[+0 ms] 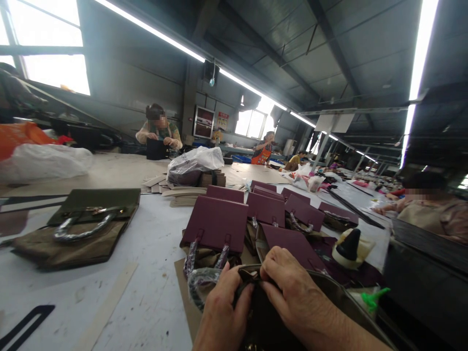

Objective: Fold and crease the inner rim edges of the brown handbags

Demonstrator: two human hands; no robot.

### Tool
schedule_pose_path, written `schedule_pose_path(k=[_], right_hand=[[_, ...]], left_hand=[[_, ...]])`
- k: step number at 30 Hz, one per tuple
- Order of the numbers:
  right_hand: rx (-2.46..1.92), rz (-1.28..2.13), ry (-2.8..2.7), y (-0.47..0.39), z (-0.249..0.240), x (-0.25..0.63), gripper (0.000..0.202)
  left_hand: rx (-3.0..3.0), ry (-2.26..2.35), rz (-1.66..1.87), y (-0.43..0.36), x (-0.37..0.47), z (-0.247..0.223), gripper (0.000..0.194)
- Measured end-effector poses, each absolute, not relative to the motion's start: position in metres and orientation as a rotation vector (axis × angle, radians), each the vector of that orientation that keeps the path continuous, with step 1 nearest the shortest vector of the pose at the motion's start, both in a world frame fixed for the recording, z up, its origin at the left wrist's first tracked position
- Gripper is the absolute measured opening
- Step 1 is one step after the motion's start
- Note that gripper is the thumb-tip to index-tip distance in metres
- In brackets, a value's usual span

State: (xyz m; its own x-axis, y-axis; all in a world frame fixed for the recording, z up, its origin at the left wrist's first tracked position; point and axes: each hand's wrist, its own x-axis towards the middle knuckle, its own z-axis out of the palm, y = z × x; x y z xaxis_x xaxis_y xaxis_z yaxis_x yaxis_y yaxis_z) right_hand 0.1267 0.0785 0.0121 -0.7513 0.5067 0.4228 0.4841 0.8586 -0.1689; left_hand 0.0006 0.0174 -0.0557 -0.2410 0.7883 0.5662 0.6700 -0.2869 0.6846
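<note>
Holding a dark olive bag (268,314) with an open mouth, low in the middle of the view, at the near side of a white table (153,292). Pinching its far rim with the left hand (221,309), with thumb and fingers (228,283) closed on the material, and just beside that with the right hand (296,287), likewise bent in and closed on the same rim. Cannot identify the small pale bit between the 2 hands, nor tell the position of the bag's base. Note a plastic-wrapped handle (208,274) just left of the left hand. See just beyond the hands a cluster of purple bags (215,222), overlapping in places, with wrapped straps. Find near them, at the right, a black cone (354,242) in a cream-coloured holder (340,253), and a green nozzle (373,298) just beside the held bag. Well apart at the left, see 1 green-flapped bag (91,251) lying flat; nearer, a pale strip (109,302) and a black looped piece (44,310). Farther back, see a plastic-covered bundle (195,163) near stacked card pieces (188,197), plus a co-worker (161,129) with hands at a dark piece (157,149). Notice 1 person in an orange apron (262,155) farther off.
</note>
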Motion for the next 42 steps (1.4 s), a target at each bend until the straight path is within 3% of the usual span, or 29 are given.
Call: schedule_pose_path(k=[6,16,20,23,28,32,42], right_hand=[[-0.769,0.184,-2.583,0.077,0.017,0.128,0.019],[-0.76,0.097,-2.566,0.077,0.009,0.127,0.014],[-0.853,0.098,-2.591,0.075,0.015,0.124,0.013],[-0.911,0.109,-2.642,0.075,0.021,0.123,0.012],[-0.923,0.137,-2.71,0.075,0.031,0.123,0.012],[-0.92,0.131,-2.729,0.073,0.033,0.123,0.012],[-0.819,0.146,-2.604,0.072,0.025,0.132,0.01]], left_hand=[[1.87,1.822,1.581,0.015,0.001,-0.055,0.025],[1.737,1.682,1.745,0.014,0.006,-0.059,0.021],[1.607,1.717,1.809,0.012,0.009,-0.058,0.005],[1.363,1.704,1.828,0.012,0.009,-0.053,0.021],[1.312,1.621,1.639,0.017,0.005,-0.042,0.027],[1.449,1.654,1.494,0.021,0.0,-0.038,0.021],[1.446,1.593,1.451,0.021,-0.002,-0.036,0.027]])
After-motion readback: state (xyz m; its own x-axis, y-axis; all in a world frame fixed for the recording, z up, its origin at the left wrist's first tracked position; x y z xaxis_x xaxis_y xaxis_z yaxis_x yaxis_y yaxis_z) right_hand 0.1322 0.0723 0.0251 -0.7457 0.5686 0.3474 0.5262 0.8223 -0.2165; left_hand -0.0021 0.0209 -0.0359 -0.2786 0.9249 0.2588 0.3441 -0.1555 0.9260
